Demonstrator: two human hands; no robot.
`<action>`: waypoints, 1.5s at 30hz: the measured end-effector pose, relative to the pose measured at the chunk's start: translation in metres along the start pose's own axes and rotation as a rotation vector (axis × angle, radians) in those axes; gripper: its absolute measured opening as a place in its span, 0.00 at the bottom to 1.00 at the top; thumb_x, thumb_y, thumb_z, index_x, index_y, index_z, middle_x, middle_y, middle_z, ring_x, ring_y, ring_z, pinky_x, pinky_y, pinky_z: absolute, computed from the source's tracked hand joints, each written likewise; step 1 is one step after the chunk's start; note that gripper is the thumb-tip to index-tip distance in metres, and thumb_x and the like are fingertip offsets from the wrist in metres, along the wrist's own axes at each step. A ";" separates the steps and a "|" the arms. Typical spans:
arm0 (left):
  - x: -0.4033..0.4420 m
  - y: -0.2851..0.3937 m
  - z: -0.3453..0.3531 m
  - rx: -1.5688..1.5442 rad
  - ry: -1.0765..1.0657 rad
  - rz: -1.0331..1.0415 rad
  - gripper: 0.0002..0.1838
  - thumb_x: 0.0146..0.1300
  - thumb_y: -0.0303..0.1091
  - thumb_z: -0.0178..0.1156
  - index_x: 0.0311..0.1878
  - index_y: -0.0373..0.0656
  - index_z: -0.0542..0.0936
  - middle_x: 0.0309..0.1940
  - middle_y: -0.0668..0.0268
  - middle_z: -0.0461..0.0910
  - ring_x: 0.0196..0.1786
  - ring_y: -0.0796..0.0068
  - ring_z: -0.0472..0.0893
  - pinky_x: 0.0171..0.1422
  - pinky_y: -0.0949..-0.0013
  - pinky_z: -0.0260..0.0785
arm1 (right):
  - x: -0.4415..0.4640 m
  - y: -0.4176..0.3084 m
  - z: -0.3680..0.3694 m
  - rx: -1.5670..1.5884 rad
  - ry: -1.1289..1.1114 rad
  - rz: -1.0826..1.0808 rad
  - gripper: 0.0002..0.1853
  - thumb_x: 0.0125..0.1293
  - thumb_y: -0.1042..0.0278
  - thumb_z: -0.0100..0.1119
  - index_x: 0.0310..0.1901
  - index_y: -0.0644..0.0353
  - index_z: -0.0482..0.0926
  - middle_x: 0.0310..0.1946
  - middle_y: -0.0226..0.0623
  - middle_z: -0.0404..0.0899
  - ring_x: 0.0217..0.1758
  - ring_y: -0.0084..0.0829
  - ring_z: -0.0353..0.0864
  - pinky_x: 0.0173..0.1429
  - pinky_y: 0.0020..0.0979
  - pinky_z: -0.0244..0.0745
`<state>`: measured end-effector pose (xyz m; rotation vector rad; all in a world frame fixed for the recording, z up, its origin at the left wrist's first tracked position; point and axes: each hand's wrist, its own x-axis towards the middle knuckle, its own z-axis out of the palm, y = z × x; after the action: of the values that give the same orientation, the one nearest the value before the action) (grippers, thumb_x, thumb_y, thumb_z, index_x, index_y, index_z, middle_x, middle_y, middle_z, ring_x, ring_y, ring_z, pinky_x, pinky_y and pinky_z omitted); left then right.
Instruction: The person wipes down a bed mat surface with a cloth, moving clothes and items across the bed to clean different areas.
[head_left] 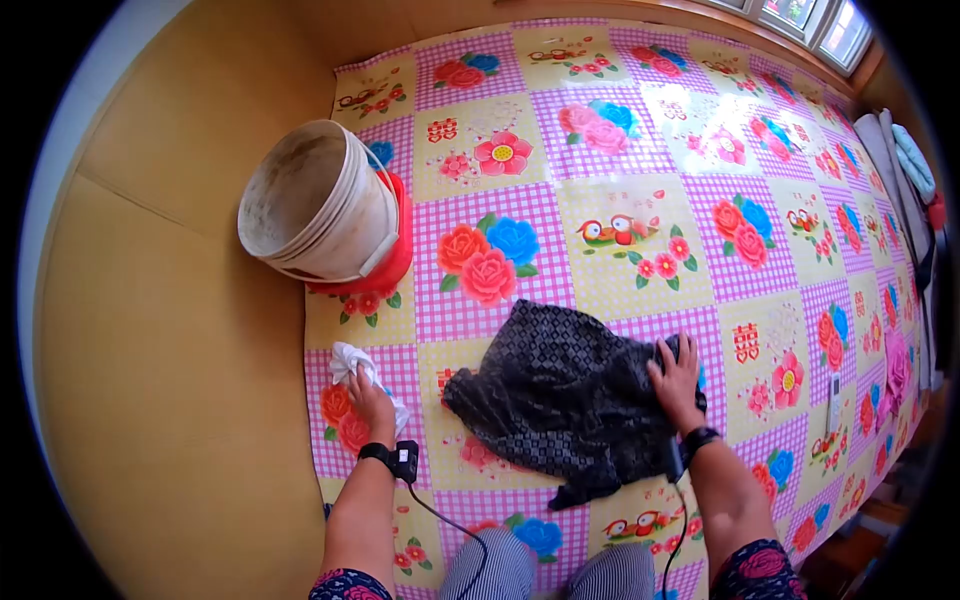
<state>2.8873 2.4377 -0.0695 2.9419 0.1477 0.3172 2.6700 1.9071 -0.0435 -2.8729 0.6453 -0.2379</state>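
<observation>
My left hand (373, 408) is closed on a crumpled white cloth (350, 358), which lies against the patterned sheet and shows above and beside the fingers. A dark garment (575, 385) with a light geometric pattern is spread, wrinkled, in front of my knees. On its right end rests my right hand (677, 385), fingers apart and pressing on the fabric. Both wrists wear black bands with small boxes and cables.
A dirty white bucket (375, 215) stands at the left by the wall, with a red container (403, 235) under or behind it. The floral sheet (640, 240) covers the surface. Folded cloths (885, 160) lie far right, and a white remote (834, 403) nearer.
</observation>
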 end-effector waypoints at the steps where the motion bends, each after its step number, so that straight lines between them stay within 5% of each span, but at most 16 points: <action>1: 0.003 -0.004 0.014 -0.028 0.035 -0.017 0.28 0.63 0.22 0.48 0.69 0.47 0.68 0.68 0.55 0.67 0.68 0.46 0.65 0.72 0.52 0.57 | -0.001 -0.010 0.003 0.032 0.064 0.051 0.28 0.60 0.53 0.63 0.62 0.47 0.74 0.73 0.47 0.56 0.77 0.52 0.51 0.75 0.56 0.49; 4: 0.024 0.072 0.027 0.070 0.036 0.077 0.28 0.62 0.22 0.48 0.68 0.44 0.69 0.68 0.52 0.66 0.68 0.45 0.65 0.72 0.52 0.58 | -0.006 -0.019 0.003 0.004 0.077 0.107 0.25 0.59 0.57 0.61 0.60 0.47 0.76 0.72 0.44 0.59 0.76 0.52 0.52 0.75 0.55 0.51; 7: 0.071 0.165 0.079 -0.611 -0.032 0.320 0.23 0.59 0.20 0.49 0.60 0.37 0.75 0.57 0.53 0.76 0.64 0.54 0.71 0.72 0.56 0.59 | -0.001 -0.019 0.003 0.009 0.093 0.115 0.23 0.59 0.60 0.59 0.58 0.48 0.77 0.71 0.43 0.61 0.76 0.52 0.54 0.75 0.55 0.51; 8: 0.078 0.220 0.077 -0.707 -0.014 0.541 0.20 0.62 0.21 0.48 0.57 0.36 0.76 0.54 0.53 0.77 0.62 0.57 0.73 0.69 0.58 0.61 | -0.002 -0.020 0.002 0.010 0.093 0.123 0.23 0.59 0.60 0.59 0.58 0.48 0.77 0.71 0.43 0.61 0.75 0.52 0.55 0.75 0.55 0.51; 9: 0.080 0.269 0.086 -0.991 -0.541 0.255 0.15 0.67 0.23 0.47 0.55 0.36 0.76 0.53 0.54 0.76 0.59 0.57 0.73 0.69 0.59 0.62 | 0.000 -0.020 0.001 0.010 0.093 0.122 0.23 0.59 0.60 0.58 0.57 0.48 0.77 0.71 0.43 0.62 0.75 0.52 0.55 0.75 0.54 0.51; 10: 0.069 0.303 0.097 -0.465 -0.070 0.729 0.14 0.73 0.30 0.46 0.54 0.36 0.76 0.52 0.54 0.75 0.56 0.58 0.73 0.66 0.59 0.63 | 0.001 -0.021 -0.001 0.007 0.076 0.126 0.23 0.58 0.61 0.58 0.58 0.48 0.77 0.71 0.43 0.62 0.75 0.52 0.55 0.75 0.54 0.51; 11: 0.061 0.353 0.078 -0.930 -0.525 0.366 0.16 0.75 0.36 0.44 0.54 0.37 0.76 0.52 0.53 0.75 0.55 0.57 0.72 0.64 0.59 0.63 | -0.001 -0.021 -0.002 0.006 0.072 0.132 0.23 0.58 0.61 0.58 0.58 0.48 0.77 0.71 0.43 0.62 0.75 0.52 0.55 0.75 0.54 0.51; 12: 0.040 0.379 0.116 -1.092 -0.476 0.528 0.18 0.76 0.39 0.41 0.57 0.38 0.75 0.53 0.50 0.73 0.59 0.56 0.71 0.65 0.59 0.62 | -0.001 -0.020 -0.002 0.007 0.071 0.137 0.23 0.58 0.61 0.58 0.58 0.49 0.77 0.71 0.43 0.62 0.75 0.51 0.55 0.75 0.54 0.51; 15: -0.004 0.425 0.080 -0.564 -0.205 1.077 0.19 0.63 0.27 0.50 0.58 0.46 0.75 0.60 0.59 0.73 0.63 0.55 0.70 0.66 0.53 0.64 | 0.005 -0.020 -0.001 0.013 0.081 0.130 0.23 0.58 0.61 0.58 0.58 0.49 0.77 0.71 0.43 0.61 0.75 0.52 0.55 0.74 0.53 0.52; 19: 0.041 0.373 0.075 -0.351 -0.177 0.895 0.20 0.61 0.27 0.51 0.56 0.52 0.78 0.60 0.66 0.74 0.64 0.59 0.70 0.65 0.53 0.63 | 0.004 -0.020 -0.004 0.008 0.036 0.129 0.25 0.57 0.62 0.58 0.59 0.48 0.76 0.71 0.45 0.60 0.75 0.52 0.55 0.74 0.54 0.51; 26: 0.066 0.132 0.020 0.104 -0.149 0.412 0.27 0.56 0.23 0.53 0.59 0.55 0.78 0.63 0.69 0.72 0.66 0.53 0.67 0.67 0.49 0.60 | 0.001 -0.017 0.005 -0.014 0.043 0.127 0.25 0.59 0.61 0.56 0.60 0.48 0.75 0.72 0.45 0.60 0.76 0.52 0.54 0.75 0.54 0.50; 29: 0.074 0.040 -0.009 0.222 -0.204 -0.080 0.27 0.57 0.20 0.50 0.60 0.53 0.76 0.60 0.57 0.74 0.59 0.52 0.74 0.61 0.53 0.68 | 0.001 -0.018 0.004 -0.025 0.045 0.129 0.25 0.58 0.63 0.57 0.59 0.49 0.75 0.72 0.45 0.60 0.76 0.52 0.55 0.75 0.54 0.51; 33: 0.071 -0.055 0.018 0.122 -0.086 -0.150 0.30 0.58 0.20 0.50 0.65 0.51 0.72 0.62 0.55 0.73 0.62 0.48 0.71 0.67 0.53 0.63 | 0.001 -0.015 0.004 0.063 0.062 0.117 0.26 0.55 0.64 0.59 0.59 0.48 0.76 0.71 0.45 0.61 0.74 0.53 0.57 0.75 0.53 0.52; 40: 0.057 0.266 0.070 -0.274 -0.088 0.607 0.22 0.61 0.21 0.50 0.58 0.43 0.78 0.58 0.56 0.76 0.58 0.51 0.72 0.64 0.56 0.63 | 0.005 -0.021 -0.005 0.067 0.071 0.177 0.26 0.53 0.61 0.63 0.57 0.45 0.78 0.69 0.39 0.64 0.75 0.49 0.56 0.73 0.53 0.53; 45: 0.035 0.391 0.051 -0.417 -0.434 1.210 0.24 0.58 0.23 0.52 0.59 0.44 0.76 0.58 0.57 0.75 0.57 0.51 0.72 0.64 0.55 0.67 | 0.005 -0.020 -0.008 0.076 0.060 0.199 0.25 0.53 0.59 0.63 0.56 0.43 0.78 0.69 0.38 0.63 0.75 0.47 0.55 0.73 0.53 0.53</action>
<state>2.9636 2.0506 -0.0382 2.2341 -1.5382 -0.1547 2.6811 1.9216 -0.0305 -2.7137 0.9063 -0.3133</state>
